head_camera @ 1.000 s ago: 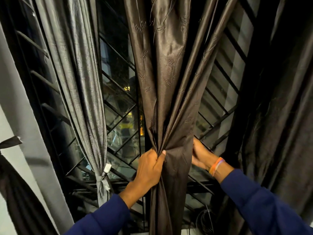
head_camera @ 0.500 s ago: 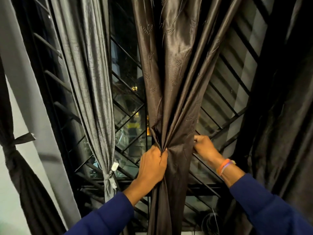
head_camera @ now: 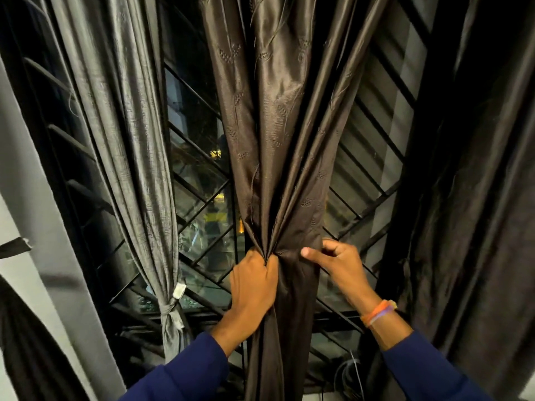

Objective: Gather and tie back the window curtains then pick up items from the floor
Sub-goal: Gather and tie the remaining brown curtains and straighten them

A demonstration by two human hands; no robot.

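The brown curtain [head_camera: 278, 157] hangs at the middle of the window grille [head_camera: 199, 198], bunched to a narrow waist where the left hand [head_camera: 254, 282] grips its folds. The right hand [head_camera: 338, 264], a second ago tucked behind the cloth, has come round to the front just right of that waist, thumb and curled fingers pinching the fabric's edge. Gathering looks finished, so the tying comes next; the grey curtain [head_camera: 130, 157] left of it is already knotted.
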